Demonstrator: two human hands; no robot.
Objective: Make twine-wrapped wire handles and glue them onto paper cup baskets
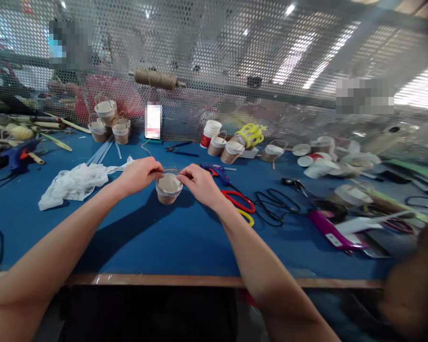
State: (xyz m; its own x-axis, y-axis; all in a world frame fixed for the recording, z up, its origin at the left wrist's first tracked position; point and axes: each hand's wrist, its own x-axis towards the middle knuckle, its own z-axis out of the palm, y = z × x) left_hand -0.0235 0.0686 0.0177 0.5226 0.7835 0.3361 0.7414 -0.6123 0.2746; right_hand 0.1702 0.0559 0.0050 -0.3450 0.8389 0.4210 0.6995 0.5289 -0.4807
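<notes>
A small cup wrapped in brown twine, with a white cloth-like lining (pixel 169 192), stands upright on the blue tabletop between my hands. My left hand (pixel 141 175) is closed at the left of its rim, thumb and fingers pinched together. On the opposite side my right hand (pixel 199 183) pinches at the rim. A thin twine handle (pixel 170 170) spans the far side of the cup, its ends running to my fingertips. My fingers partly hide the rim.
White gauze (pixel 74 183) lies left. Finished-looking twine cups (pixel 121 132) stand behind it; others (pixel 233 151) stand right of centre. A blue glue gun (pixel 217 173), red-handled scissors (pixel 239 200) and black cord (pixel 276 206) lie right. A twine roll (pixel 155 79) hangs on the mesh. Another person's arm (pixel 410 280) shows at right.
</notes>
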